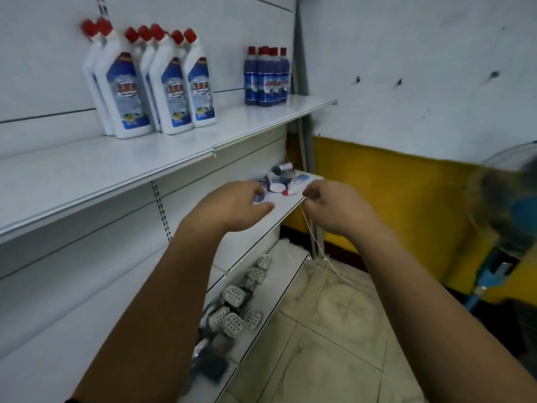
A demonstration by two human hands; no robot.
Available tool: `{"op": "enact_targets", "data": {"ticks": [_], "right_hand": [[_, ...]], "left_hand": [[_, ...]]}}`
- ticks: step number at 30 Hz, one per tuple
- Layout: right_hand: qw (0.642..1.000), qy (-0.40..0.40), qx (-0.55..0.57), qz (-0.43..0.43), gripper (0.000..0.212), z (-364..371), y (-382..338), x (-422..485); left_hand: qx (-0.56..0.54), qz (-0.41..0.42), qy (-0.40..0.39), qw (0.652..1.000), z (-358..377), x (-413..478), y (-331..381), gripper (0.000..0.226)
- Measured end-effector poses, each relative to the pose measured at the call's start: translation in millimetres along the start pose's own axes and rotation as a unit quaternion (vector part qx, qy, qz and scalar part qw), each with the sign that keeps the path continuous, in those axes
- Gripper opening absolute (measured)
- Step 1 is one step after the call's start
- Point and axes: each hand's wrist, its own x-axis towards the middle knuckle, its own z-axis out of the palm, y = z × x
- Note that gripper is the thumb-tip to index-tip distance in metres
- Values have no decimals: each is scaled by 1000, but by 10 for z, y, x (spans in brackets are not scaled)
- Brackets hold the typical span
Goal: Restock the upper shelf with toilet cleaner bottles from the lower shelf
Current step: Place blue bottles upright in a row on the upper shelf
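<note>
1. Forearms, two, bare, reaching in from the near edge. Left hand (232,206) loosely spread, thumb straight, fingertips over the lying bottles (286,181); it holds nothing that we can see.
2. Right hand (338,209), fingers curled in. A thin cord (315,245) drops from just under them towards the floor; we cannot tell whether it is pinched.
3. Lower shelf (287,201): a small heap of bottles on their sides at its far right end (count unclear, blurred). We judge this to be stock left to move.
4. Upper shelf (116,167): about seven white toilet cleaner bottles (174,91) upright at left, and a cluster of dark blue bottles (267,78) at far right. Partly stocked, with wide bare room between the groups and along the near edge.
5. Clearance: the upper shelf's front lip sits above the reach, so we judge a lift must come outward first. Fan (511,205) stands well to the right.
</note>
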Motion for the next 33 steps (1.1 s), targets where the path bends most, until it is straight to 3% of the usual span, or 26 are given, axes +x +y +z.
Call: {"op": "enact_targets", "data": {"ticks": [7, 11, 23, 28, 33], "right_hand": [[999, -28, -6, 46, 37, 136, 872, 898], [996, -83, -6, 36, 39, 163, 1256, 1565], [993, -115, 38, 4, 40, 710, 2363, 3508], [982, -171, 34, -73, 42, 979, 2767, 4344], [955, -242, 9, -172, 41, 1203, 3180, 5074]], "left_hand": [[-28, -4, -22, 999, 441, 1248, 6, 46], [-26, -7, -51, 998, 683, 2072, -91, 39], [-40, -91, -99, 990, 1280, 3838, -19, 40], [-51, -181, -94, 978, 1627, 4424, 14, 38], [-66, -312, -26, 948, 2085, 4853, -97, 59]]}}
